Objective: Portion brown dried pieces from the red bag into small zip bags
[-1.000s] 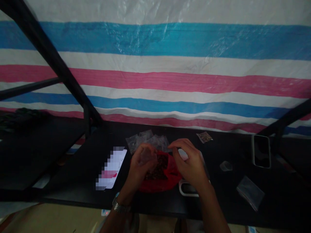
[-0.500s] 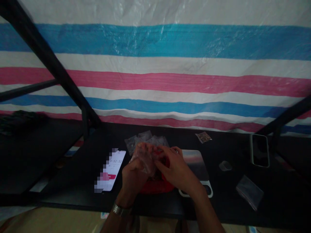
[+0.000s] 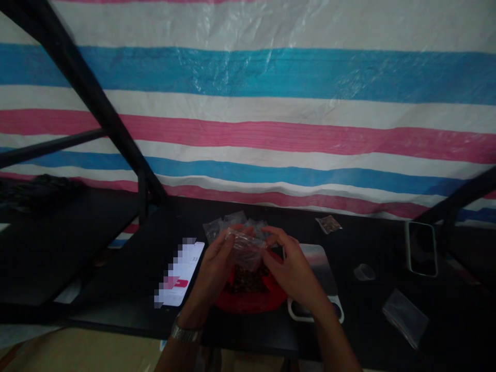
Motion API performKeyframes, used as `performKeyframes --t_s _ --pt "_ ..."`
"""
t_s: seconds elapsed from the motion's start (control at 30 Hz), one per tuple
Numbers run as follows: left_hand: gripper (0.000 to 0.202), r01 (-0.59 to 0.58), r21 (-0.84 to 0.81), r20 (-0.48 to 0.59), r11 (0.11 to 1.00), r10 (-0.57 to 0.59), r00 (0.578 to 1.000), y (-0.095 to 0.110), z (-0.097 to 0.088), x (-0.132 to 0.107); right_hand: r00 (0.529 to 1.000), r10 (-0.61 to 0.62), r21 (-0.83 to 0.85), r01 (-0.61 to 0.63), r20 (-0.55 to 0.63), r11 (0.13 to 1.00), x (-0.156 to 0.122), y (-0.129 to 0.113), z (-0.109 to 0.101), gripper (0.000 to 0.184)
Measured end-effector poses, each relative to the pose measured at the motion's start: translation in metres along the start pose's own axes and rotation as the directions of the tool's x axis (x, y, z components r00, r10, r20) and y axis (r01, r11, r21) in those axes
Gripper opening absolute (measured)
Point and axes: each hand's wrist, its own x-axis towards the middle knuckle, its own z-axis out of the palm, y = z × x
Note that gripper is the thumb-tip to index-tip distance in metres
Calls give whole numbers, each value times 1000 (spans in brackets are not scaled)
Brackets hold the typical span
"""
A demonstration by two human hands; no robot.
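Note:
Between my two hands is a small clear plastic bag (image 3: 248,251), raised over a red container (image 3: 248,304) that holds loose brown bits (image 3: 248,281). My left hand (image 3: 216,261) grips the bag's left side, thumb in front and fingers behind. At the opposite edge, my right hand (image 3: 289,261) pinches the plastic between thumb and fingers. The bag looks flat, and I cannot make out anything inside it. Just behind my hands lie several clear bags (image 3: 213,230), partly covered by them. A flat scale with a metal plate (image 3: 321,266) sits beside my right hand.
A lit phone (image 3: 185,274) lies left of my hands on the black table (image 3: 155,248). To the right are a small filled packet (image 3: 329,224), a clear round piece (image 3: 365,272), a stack of clear bags (image 3: 405,319) and another phone (image 3: 421,249). Black bars slant at both sides.
The crumpled bag is now spread flatter between my hands, and my right hand has moved slightly right. More of the brown bits in the red container shows. The view has shifted a little.

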Motion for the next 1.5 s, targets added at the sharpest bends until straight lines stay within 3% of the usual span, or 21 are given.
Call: performKeyframes --t_s 0.27,0.43,0.5,0.57,0.63,0.7,0.77,0.83,0.93,1.03,1.13,1.17,1.23,1.3,1.37,1.43,1.5 --pt "58 -78 -74 -35 994 75 997 0 6 -2 996 25 169 -40 91 985 -2 1 7 50" --pt "52 -101 -38 -59 994 99 993 1 -2 1 996 58 93 -63 61 994 0 -3 12 49" --pt "47 -192 55 -88 980 196 977 4 -8 1 997 57 26 -58 44 998 -1 -3 11 49" --pt "41 -346 284 -110 894 389 915 8 -12 0 998 26 -27 -24 62 999 -3 -3 7 50" --pt "40 -445 549 -16 707 541 841 9 -14 -2 993 -18 -61 25 114 998 -5 -2 2 51" --pt "38 -478 693 163 539 529 833 7 -12 -4 983 -54 -76 68 174 995 -7 -2 -1 54" --pt "24 -489 716 276 499 440 854 2 -9 -6 976 -65 -80 83 206 993 -7 -1 -1 55" --pt "10 -449 693 254 564 391 885 -4 -5 -6 978 -54 -82 72 203 994 -7 -2 0 54" --pt "10 -352 626 115 696 365 924 -7 -2 -7 986 -53 -69 65 159 995 -5 -2 4 52" --pt "16 -303 633 -10 713 399 917 -5 -4 -6 998 -58 -62 58 6 996 1 4 5 45" --pt "19 -314 768 -93 559 582 808 -4 -12 -2 969 -21 -73 3 -247 997 13 22 0 30" --pt "18 -320 806 -84 499 631 771 -4 -15 0 954 7 -73 -30 -300 997 17 29 -2 26" --pt "17 -308 871 -32 383 670 742 -5 -20 3 939 88 -93 -125 -333 988 25 45 -6 20" --pt "21 -216 938 -9 273 639 769 -5 -21 2 931 158 -190 -229 -328 955 30 55 -7 19" --pt "32 -45 985 -54 168 539 840 -5 -19 -2 927 185 -320 -293 -327 901 32 58 -7 23" --pt "43 124 986 -158 110 397 904 -5 -15 -9 941 171 -387 -279 -291 879 30 54 -10 28" --pt "51 229 971 -238 67 298 924 -5 -13 -16 976 144 -328 -190 -161 925 23 44 -17 29"
